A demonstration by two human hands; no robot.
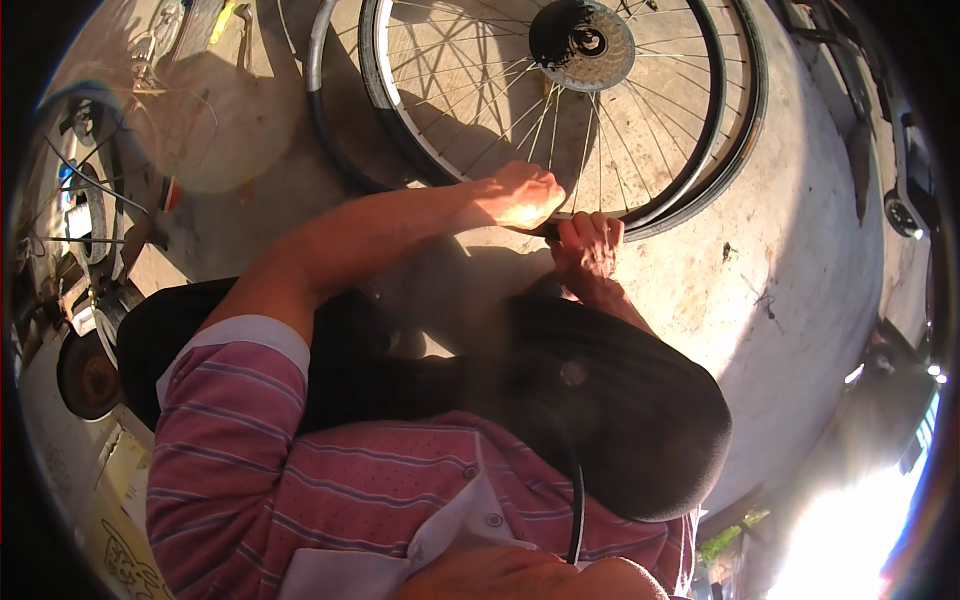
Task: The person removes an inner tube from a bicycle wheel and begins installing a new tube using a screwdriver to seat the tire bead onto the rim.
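Observation:
A bicycle wheel (432, 157) with thin spokes and a cogged cassette (582, 45) lies flat on the ground in front of me. Its dark tyre (757, 110) runs round the outer edge. At the near edge my left hand (522, 195) is closed in a fist on the tyre. Close on its right, my right hand (592, 245) has its fingers curled over the same edge. The palms and whatever lies under them are hidden. A dark hose-like loop (318, 115), perhaps an inner tube, curves out left of the wheel and passes behind my left forearm.
My bent knees (640, 410) in black trousers are just below the wheel. Tools (240, 30) lie at the far left. Bicycle parts (95, 200) stand along the left side, with a small round wheel (92, 372) nearer. Concrete floor (790, 230) extends right, with small debris.

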